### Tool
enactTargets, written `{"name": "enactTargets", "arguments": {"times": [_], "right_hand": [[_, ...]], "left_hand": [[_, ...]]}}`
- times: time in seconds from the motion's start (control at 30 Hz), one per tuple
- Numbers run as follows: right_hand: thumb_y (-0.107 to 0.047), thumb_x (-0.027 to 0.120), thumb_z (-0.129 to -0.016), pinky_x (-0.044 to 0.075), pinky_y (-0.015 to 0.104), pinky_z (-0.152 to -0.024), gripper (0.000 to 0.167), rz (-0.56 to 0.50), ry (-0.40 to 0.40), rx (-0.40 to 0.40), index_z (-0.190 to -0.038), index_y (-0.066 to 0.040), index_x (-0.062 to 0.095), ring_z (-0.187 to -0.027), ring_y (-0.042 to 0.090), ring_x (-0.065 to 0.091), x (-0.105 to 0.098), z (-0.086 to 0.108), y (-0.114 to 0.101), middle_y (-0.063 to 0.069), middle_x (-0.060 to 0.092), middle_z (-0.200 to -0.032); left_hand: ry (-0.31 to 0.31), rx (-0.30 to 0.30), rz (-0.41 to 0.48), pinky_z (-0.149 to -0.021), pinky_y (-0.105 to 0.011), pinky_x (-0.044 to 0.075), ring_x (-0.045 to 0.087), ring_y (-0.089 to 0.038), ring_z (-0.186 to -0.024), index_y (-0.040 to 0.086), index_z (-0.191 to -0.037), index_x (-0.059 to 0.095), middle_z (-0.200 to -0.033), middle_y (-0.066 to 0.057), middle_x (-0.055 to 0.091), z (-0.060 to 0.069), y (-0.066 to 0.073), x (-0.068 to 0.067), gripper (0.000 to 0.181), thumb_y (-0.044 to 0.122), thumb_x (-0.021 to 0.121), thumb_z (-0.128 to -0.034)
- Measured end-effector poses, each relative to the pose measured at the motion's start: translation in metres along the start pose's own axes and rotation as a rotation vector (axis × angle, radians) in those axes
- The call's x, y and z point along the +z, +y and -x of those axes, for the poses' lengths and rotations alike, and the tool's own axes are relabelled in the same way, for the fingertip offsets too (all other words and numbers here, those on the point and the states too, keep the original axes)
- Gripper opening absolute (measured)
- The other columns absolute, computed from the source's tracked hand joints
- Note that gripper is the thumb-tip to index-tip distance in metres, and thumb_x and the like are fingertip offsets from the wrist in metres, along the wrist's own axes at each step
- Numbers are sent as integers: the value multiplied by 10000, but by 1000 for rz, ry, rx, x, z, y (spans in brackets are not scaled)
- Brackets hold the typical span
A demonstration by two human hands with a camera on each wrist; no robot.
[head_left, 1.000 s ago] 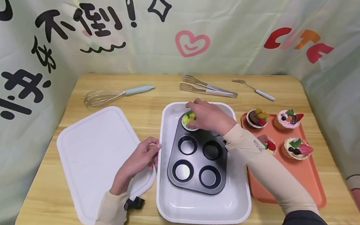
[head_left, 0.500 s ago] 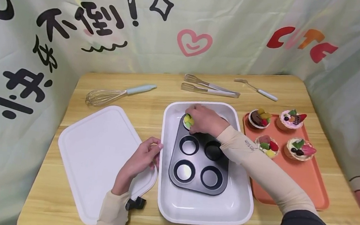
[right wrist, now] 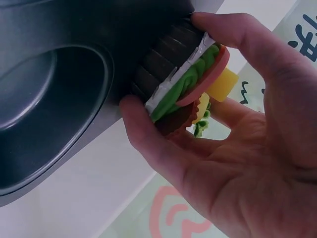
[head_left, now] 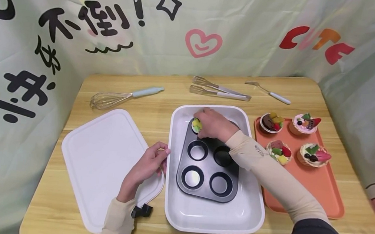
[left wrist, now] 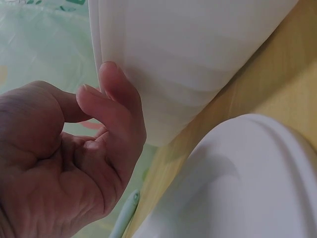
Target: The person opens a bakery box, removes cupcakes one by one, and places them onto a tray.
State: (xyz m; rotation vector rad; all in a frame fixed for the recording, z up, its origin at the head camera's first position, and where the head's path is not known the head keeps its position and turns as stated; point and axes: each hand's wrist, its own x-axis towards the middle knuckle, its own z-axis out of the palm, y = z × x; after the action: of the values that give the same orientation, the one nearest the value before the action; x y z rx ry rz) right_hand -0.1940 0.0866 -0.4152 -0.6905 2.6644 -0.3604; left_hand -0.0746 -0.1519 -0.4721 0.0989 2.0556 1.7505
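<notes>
My right hand (head_left: pixel 214 124) grips a small toy cupcake (right wrist: pixel 181 74) between thumb and fingers. It has a dark pleated case, green frosting and yellow topping pieces. The cupcake is tilted at the far left cup of a dark muffin pan (head_left: pixel 206 170); how deep its base sits is hidden. That pan lies inside a white rectangular tub (head_left: pixel 212 219). On the tub's left side, my left hand (head_left: pixel 150 162) touches the outer wall near the rim with loosely bent fingers (left wrist: pixel 116 82).
Right of the tub, an orange tray (head_left: pixel 305 186) carries several cream-topped tarts (head_left: pixel 314 155). A white board (head_left: pixel 102 169) lies at left. Behind are a whisk (head_left: pixel 112 100), tongs (head_left: pixel 219 92) and a fork (head_left: pixel 270 93). A fabric backdrop (head_left: pixel 248 33) stands behind the table.
My right hand has moved slightly down and closer over the cupcake at the far left cup, covering more of it. The left hand keeps its place at the tub's side.
</notes>
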Motion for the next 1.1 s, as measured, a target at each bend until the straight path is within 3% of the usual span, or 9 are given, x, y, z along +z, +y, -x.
{"name": "enactTargets", "arguments": {"times": [0.5, 0.77, 1.1], "right_hand": [[-139, 810, -755, 479, 401, -860, 558, -12, -4, -37, -1258, 0, 612, -967, 287, 534, -2, -3, 4, 151, 600, -1085], [-146, 784, -758, 457, 362, -736, 339, -59, -4, -67, -1033, -24, 629, -813, 251, 531, -8, -5, 8, 75, 575, -860], [-230, 785, -778, 472, 371, -743, 564, -94, 9, 7, -1270, -46, 580, -880, 276, 526, -22, 8, 4, 144, 526, -1025]], "left_hand": [[-2, -4, 1, -425, -245, 445, 575, -243, -508, -32, -1159, 471, -628, -142, 590, 0, 0, 0, 237, 182, 501, -1063], [-3, -5, 9, -430, -238, 442, 572, -240, -515, -31, -1158, 472, -634, -156, 592, 0, -2, 1, 234, 185, 489, -1069], [-7, -1, 11, -430, -242, 445, 571, -258, -513, -37, -1156, 474, -640, -207, 588, -1, -1, 0, 236, 182, 490, -1068]]}}
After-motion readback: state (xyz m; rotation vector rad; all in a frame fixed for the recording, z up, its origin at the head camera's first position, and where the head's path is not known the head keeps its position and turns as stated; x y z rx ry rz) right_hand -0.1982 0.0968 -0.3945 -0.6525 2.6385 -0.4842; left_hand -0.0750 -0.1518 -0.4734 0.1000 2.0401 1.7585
